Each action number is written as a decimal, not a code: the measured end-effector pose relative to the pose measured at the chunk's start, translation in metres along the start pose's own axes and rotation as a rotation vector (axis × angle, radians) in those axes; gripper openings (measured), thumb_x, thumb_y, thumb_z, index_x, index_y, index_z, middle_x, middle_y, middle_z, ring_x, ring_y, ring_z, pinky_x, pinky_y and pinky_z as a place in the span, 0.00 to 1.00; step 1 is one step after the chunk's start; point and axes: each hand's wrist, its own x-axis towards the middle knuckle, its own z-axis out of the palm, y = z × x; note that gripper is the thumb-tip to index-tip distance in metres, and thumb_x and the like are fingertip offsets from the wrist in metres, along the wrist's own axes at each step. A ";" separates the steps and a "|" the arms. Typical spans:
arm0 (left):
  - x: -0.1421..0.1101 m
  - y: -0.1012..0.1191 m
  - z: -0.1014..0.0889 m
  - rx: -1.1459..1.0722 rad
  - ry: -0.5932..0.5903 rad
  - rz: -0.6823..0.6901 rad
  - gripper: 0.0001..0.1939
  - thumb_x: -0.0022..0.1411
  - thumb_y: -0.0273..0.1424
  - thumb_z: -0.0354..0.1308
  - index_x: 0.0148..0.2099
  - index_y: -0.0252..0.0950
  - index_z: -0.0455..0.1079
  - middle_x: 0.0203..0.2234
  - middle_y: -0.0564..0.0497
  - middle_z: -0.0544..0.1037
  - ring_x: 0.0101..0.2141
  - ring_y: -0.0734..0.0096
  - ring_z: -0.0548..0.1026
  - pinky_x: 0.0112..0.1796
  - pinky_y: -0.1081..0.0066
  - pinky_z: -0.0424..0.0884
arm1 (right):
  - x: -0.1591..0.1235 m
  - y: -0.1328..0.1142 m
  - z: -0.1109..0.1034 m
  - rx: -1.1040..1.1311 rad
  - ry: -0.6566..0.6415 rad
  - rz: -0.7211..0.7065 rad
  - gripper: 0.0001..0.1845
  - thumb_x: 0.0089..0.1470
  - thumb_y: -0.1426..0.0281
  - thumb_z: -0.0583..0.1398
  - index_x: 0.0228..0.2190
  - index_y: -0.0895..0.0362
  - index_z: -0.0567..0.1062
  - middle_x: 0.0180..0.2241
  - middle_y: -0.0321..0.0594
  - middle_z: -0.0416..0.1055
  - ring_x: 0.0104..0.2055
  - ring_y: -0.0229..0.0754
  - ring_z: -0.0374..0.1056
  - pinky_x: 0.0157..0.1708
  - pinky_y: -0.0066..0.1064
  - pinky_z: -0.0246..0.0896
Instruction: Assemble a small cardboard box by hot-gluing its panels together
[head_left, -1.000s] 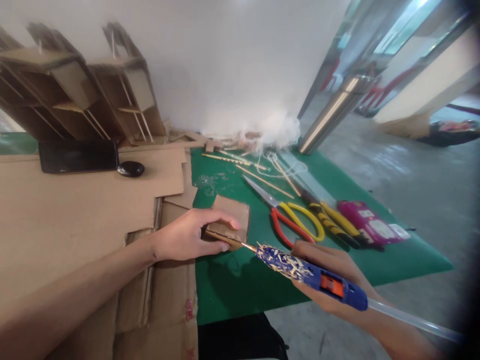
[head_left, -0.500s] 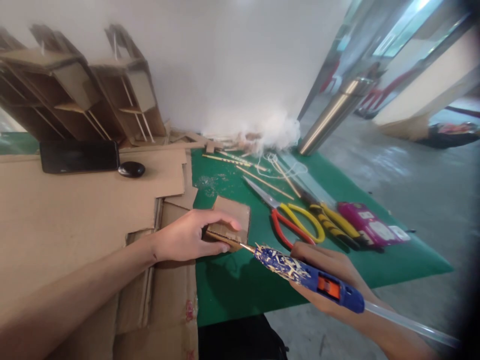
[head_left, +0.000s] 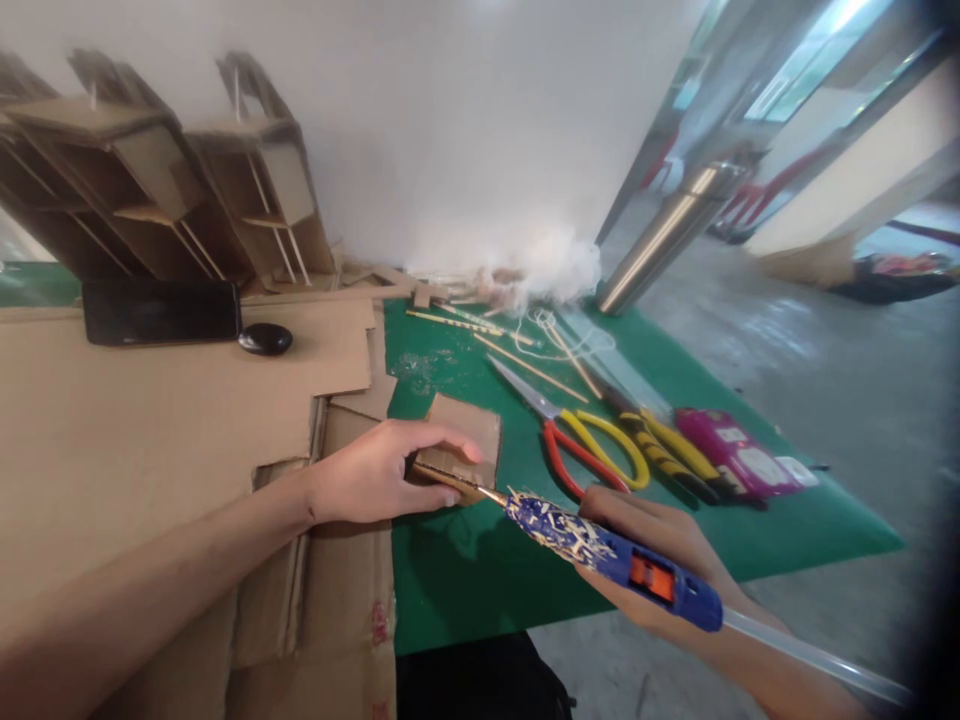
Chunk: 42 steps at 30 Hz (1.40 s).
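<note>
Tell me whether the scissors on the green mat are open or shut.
Shut. The scissors lie flat on the mat, blades together in one point, red and yellow handles side by side.

head cam: looking forward-down from above | sitting close over green mat (head_left: 465, 570) | wall filling upper left | floor running along right

– any writing you can make out here?

– nothing readable. there is a red printed mark on the cardboard sheet (head_left: 373, 622) near the lower edge, but it is too blurred to tell its letters.

– and the pink packet (head_left: 739, 455) on the green mat (head_left: 465, 570)?

– it bears pale label patches, too small and smeared to read. the glue gun (head_left: 611, 555) shows only an orange patch, no legible lettering.
</note>
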 end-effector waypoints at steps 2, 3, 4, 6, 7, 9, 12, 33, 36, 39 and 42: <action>0.000 0.000 0.000 -0.015 -0.006 -0.004 0.17 0.61 0.26 0.63 0.52 0.40 0.72 0.43 0.51 0.82 0.43 0.66 0.80 0.46 0.68 0.75 | 0.000 0.000 0.001 -0.003 0.007 -0.014 0.08 0.59 0.70 0.59 0.27 0.54 0.68 0.23 0.34 0.62 0.22 0.37 0.59 0.22 0.30 0.52; 0.000 -0.001 0.000 -0.026 -0.010 -0.006 0.17 0.61 0.26 0.63 0.53 0.40 0.72 0.43 0.51 0.82 0.42 0.67 0.81 0.45 0.68 0.75 | 0.000 0.000 0.001 -0.004 0.009 -0.023 0.07 0.58 0.70 0.59 0.28 0.54 0.68 0.23 0.34 0.62 0.22 0.37 0.59 0.22 0.30 0.52; 0.000 0.000 0.000 -0.036 -0.013 -0.009 0.18 0.61 0.25 0.63 0.53 0.40 0.72 0.42 0.51 0.82 0.41 0.68 0.81 0.45 0.69 0.75 | -0.001 0.000 0.001 -0.005 0.009 -0.031 0.06 0.58 0.70 0.59 0.29 0.53 0.68 0.24 0.34 0.63 0.22 0.37 0.59 0.22 0.30 0.52; 0.000 0.000 0.000 -0.043 -0.013 -0.006 0.17 0.60 0.25 0.63 0.52 0.40 0.72 0.43 0.52 0.82 0.41 0.68 0.81 0.44 0.70 0.75 | -0.001 0.000 0.002 -0.014 0.010 -0.035 0.05 0.58 0.71 0.59 0.29 0.53 0.68 0.25 0.34 0.63 0.23 0.37 0.59 0.23 0.30 0.52; 0.000 0.000 0.000 -0.038 -0.011 0.000 0.17 0.61 0.25 0.63 0.52 0.40 0.72 0.43 0.51 0.82 0.42 0.68 0.81 0.45 0.70 0.75 | -0.001 0.000 0.002 -0.020 0.010 -0.033 0.05 0.58 0.71 0.59 0.29 0.53 0.67 0.25 0.34 0.63 0.23 0.38 0.60 0.23 0.30 0.52; 0.000 0.001 0.000 -0.025 -0.008 0.009 0.16 0.61 0.26 0.63 0.52 0.40 0.72 0.45 0.51 0.82 0.44 0.67 0.80 0.46 0.69 0.74 | 0.000 0.000 0.003 -0.027 0.004 -0.035 0.05 0.56 0.72 0.59 0.29 0.52 0.67 0.25 0.34 0.63 0.23 0.38 0.60 0.23 0.30 0.52; 0.000 0.001 0.000 -0.018 -0.007 0.015 0.16 0.61 0.26 0.63 0.52 0.40 0.72 0.46 0.51 0.81 0.45 0.67 0.79 0.48 0.68 0.73 | 0.001 0.001 0.004 -0.036 -0.009 -0.063 0.05 0.56 0.73 0.59 0.31 0.53 0.66 0.26 0.35 0.64 0.24 0.38 0.61 0.24 0.30 0.53; 0.001 0.001 0.000 -0.070 -0.029 0.003 0.15 0.62 0.26 0.62 0.51 0.39 0.71 0.43 0.51 0.82 0.42 0.67 0.80 0.45 0.69 0.74 | 0.007 0.002 0.005 -0.072 -0.054 -0.119 0.07 0.57 0.74 0.58 0.32 0.53 0.63 0.26 0.35 0.63 0.25 0.38 0.61 0.23 0.29 0.52; 0.001 0.001 0.000 -0.079 -0.034 -0.006 0.15 0.62 0.26 0.62 0.51 0.39 0.71 0.43 0.50 0.82 0.43 0.66 0.80 0.45 0.68 0.74 | 0.009 0.001 0.003 -0.065 -0.074 -0.113 0.07 0.56 0.74 0.58 0.31 0.53 0.63 0.26 0.35 0.63 0.25 0.38 0.61 0.24 0.29 0.53; 0.001 -0.001 0.001 -0.070 -0.031 0.010 0.15 0.62 0.26 0.62 0.51 0.39 0.71 0.42 0.50 0.82 0.43 0.66 0.80 0.45 0.67 0.74 | 0.012 -0.001 0.001 -0.068 -0.091 -0.141 0.07 0.56 0.76 0.58 0.32 0.53 0.63 0.27 0.34 0.63 0.25 0.37 0.61 0.24 0.28 0.53; 0.001 -0.002 0.001 -0.074 -0.029 0.016 0.15 0.62 0.25 0.62 0.51 0.38 0.71 0.43 0.50 0.82 0.43 0.66 0.80 0.45 0.67 0.75 | 0.013 -0.005 -0.002 -0.066 -0.100 -0.137 0.07 0.57 0.75 0.58 0.32 0.53 0.64 0.26 0.34 0.64 0.25 0.37 0.61 0.24 0.28 0.54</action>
